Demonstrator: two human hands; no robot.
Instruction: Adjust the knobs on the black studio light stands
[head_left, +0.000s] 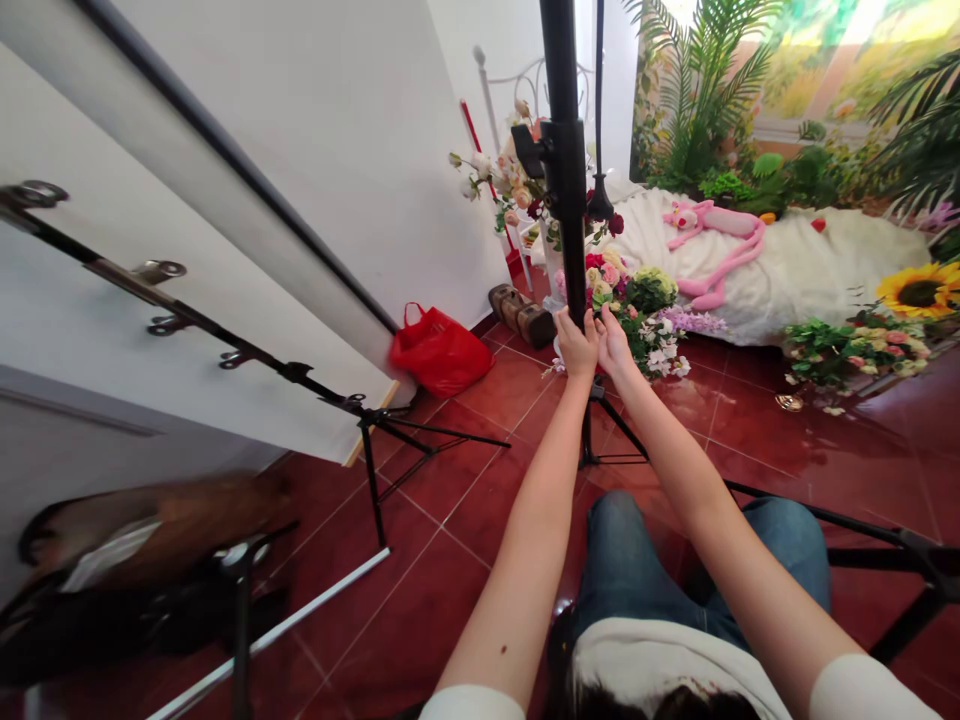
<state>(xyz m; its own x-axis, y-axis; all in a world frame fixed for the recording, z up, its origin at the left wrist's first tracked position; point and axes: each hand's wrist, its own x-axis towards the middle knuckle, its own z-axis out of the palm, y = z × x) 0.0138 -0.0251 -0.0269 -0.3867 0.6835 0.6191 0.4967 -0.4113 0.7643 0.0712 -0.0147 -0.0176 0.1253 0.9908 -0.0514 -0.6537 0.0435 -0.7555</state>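
Observation:
A black light stand [574, 250] rises in front of me, with a clamp knob [529, 150] on its upper collar and splayed legs below. My left hand [576, 345] is closed round the lower part of its pole. Right beside it, my right hand [613, 342] curls against the same pole from the other side, its fingers partly hidden. A black cable with a plug [599, 200] hangs along the pole above my hands. Artificial flowers [651, 292] stand just behind the stand.
On the left, a backdrop stand [367, 410] holds a white sheet with clips. A red bag [442, 350] sits by the wall. A pink plush toy [724, 222] lies on white cloth [780, 290]. Another black tripod [919, 560] is at right, and a white pole [315, 600] lies left.

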